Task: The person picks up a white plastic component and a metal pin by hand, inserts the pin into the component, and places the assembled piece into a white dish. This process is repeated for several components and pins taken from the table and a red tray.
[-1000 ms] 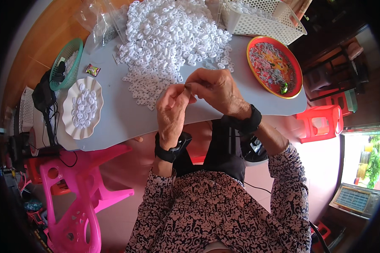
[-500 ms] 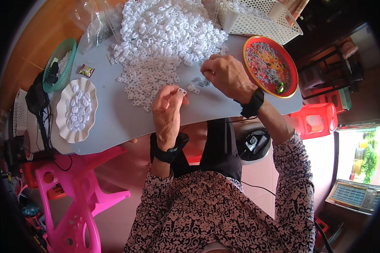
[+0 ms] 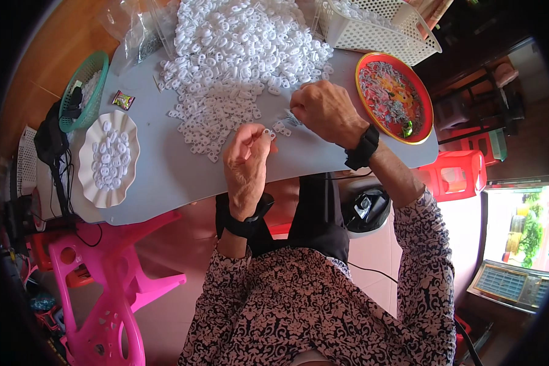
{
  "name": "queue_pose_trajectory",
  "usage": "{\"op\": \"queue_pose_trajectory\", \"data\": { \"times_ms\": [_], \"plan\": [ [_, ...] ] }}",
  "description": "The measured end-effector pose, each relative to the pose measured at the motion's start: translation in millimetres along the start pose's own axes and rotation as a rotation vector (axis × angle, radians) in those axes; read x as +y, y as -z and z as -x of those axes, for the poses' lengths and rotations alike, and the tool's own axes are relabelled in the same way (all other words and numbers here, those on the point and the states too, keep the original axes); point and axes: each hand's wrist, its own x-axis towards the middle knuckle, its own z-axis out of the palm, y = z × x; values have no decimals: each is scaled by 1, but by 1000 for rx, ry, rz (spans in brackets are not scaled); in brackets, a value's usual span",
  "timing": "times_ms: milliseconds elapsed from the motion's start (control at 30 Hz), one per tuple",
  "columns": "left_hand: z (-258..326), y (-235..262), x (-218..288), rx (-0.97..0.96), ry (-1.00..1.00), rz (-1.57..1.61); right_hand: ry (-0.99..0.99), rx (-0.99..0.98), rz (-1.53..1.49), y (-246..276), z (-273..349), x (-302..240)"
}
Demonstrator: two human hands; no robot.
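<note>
- Left hand [image 3: 246, 163]: fingers curled, pinching one small white ring [image 3: 268, 132] at the fingertips; ring too small to give an axis.
- Right hand [image 3: 324, 111]: at two o'clock from the left, fingers bent down onto loose pieces on the grey table [image 3: 165, 177]; whether it grips any, cannot tell.
- Pile of white rings [image 3: 244, 55]: at twelve o'clock, nearer the right hand.
- White basket [image 3: 378, 30]: beyond, at one o'clock.

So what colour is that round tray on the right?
The round tray is red with a yellow rim, seen in the head view.
</note>
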Motion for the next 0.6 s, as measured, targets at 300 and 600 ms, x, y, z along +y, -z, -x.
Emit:
{"op": "queue_pose_trajectory", "data": {
  "times_ms": [300,600],
  "plan": [
    [0,-1,-3,-4,-75,27,10,-19,6,2,-1,-2],
    [0,-2,-1,-1,-35,3,108,-21,251,8,-9,-18]
  ]
}}
